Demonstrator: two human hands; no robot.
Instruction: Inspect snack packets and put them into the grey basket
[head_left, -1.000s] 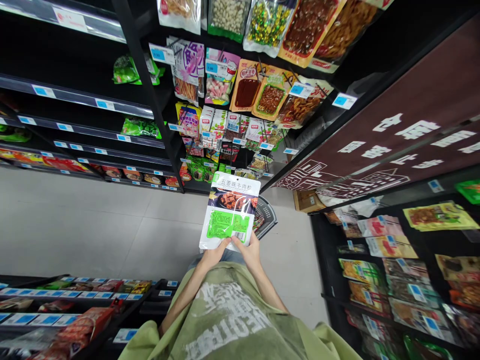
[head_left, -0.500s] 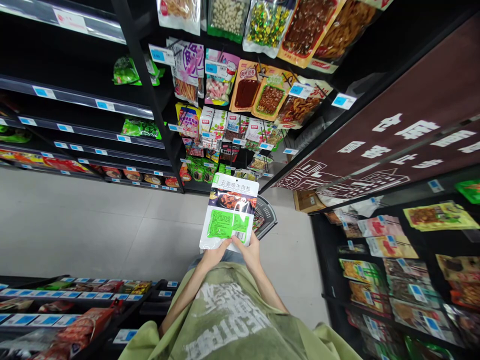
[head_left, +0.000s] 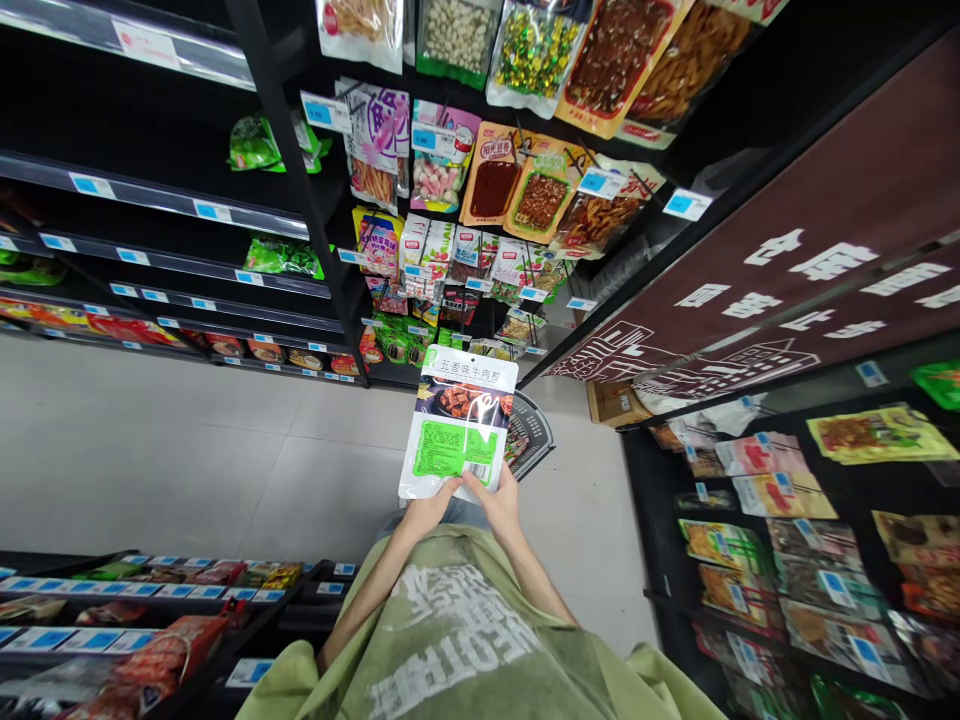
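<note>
Both my hands grip one snack pouch (head_left: 450, 420) by its lower edge, in front of my body. The pouch is white, with a dark band showing browned meat cubes, a bright green text panel and a barcode. My left hand (head_left: 433, 508) is closed on its bottom edge, thumb on the printed face. At the lower right corner, my right hand (head_left: 499, 500) pinches it the same way, the two thumb tips close together. The other fingers are mostly hidden behind the pouch. A grey basket (head_left: 534, 440) shows partly behind its right side.
Ahead, several hanging snack bags (head_left: 495, 180) fill a black rack. Black shelves (head_left: 150, 200) with price tags stand at the left. More hanging packets (head_left: 787, 510) line the right side, below a brown sign (head_left: 810, 230). A cardboard box (head_left: 616, 403) sits on the floor.
Glare on the pouch's picture and green panel has shifted slightly, as if it tilted a little. My hands keep the same hold and place.
</note>
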